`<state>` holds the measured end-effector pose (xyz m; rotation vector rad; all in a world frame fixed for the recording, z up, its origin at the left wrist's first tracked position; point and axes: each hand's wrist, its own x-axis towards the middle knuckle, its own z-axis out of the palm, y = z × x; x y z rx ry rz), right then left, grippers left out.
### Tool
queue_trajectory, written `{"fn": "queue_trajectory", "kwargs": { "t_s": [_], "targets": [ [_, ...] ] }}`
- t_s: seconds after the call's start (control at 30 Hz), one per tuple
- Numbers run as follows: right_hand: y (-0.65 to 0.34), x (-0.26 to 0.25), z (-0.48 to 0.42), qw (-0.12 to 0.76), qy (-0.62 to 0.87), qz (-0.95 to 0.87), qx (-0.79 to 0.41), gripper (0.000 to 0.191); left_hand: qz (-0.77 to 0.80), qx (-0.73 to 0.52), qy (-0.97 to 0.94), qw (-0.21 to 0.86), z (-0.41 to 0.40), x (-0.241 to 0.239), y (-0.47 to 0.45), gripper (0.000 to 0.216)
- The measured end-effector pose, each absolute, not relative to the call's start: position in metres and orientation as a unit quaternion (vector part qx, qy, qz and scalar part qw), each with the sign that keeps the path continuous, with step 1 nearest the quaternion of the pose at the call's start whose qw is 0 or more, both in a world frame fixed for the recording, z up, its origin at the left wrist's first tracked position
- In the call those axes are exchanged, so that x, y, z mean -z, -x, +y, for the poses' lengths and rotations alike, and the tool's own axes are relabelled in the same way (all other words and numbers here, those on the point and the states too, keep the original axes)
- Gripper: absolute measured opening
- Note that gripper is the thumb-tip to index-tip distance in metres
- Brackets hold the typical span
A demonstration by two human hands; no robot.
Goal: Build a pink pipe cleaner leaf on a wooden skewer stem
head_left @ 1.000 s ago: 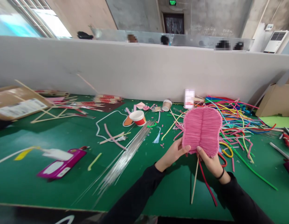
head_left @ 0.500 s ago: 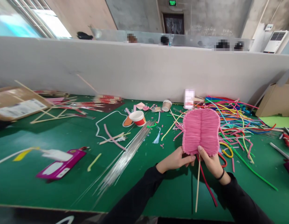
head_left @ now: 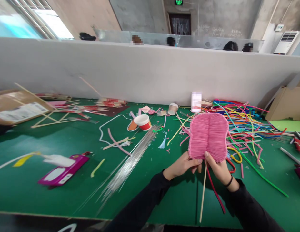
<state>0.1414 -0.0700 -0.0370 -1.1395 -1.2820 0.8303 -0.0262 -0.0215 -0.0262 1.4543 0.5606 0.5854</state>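
Note:
A pink fan [head_left: 208,137], which looks made of fuzzy pipe cleaners, stands upright before me with a seam down its middle. My left hand [head_left: 182,166] is closed on its lower left edge, the thumb on the front and the fingertips partly hidden behind. At the lower right edge my right hand [head_left: 219,169] grips it, thumb pressed near the seam. From the bottom a thin wooden stick [head_left: 203,193] points down toward me. Beside the stick hangs a dark red pipe cleaner [head_left: 215,191].
Colourful pipe cleaners [head_left: 246,119] lie heaped at the back right near a cardboard box [head_left: 286,103]. Left of my hands are a bundle of thin wires [head_left: 128,164], a paper cup [head_left: 143,122], a blue tassel [head_left: 163,141] and a purple package [head_left: 65,170]. A white partition [head_left: 140,71] borders the table.
The stick's lower end has swung slightly left. My left thumb has shifted up onto the fan's bottom edge. Both hands still hold the fan in nearly the same place.

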Motion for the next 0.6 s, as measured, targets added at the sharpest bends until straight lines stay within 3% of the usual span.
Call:
{"fn": "queue_trajectory", "kwargs": {
  "t_s": [0.4,0.6],
  "targets": [
    [-0.1411,0.0335,-0.0705,0.599,0.505,-0.525,-0.332,0.044,0.27,-0.272,-0.704,0.598,-0.0189,0.0261,0.0316,0.056],
    [-0.1404,0.0292,-0.0718,0.579,0.496,-0.542,-0.353,0.046,0.263,-0.279,-0.67,0.635,-0.0165,0.0227,0.0347,0.047]
  ]
}}
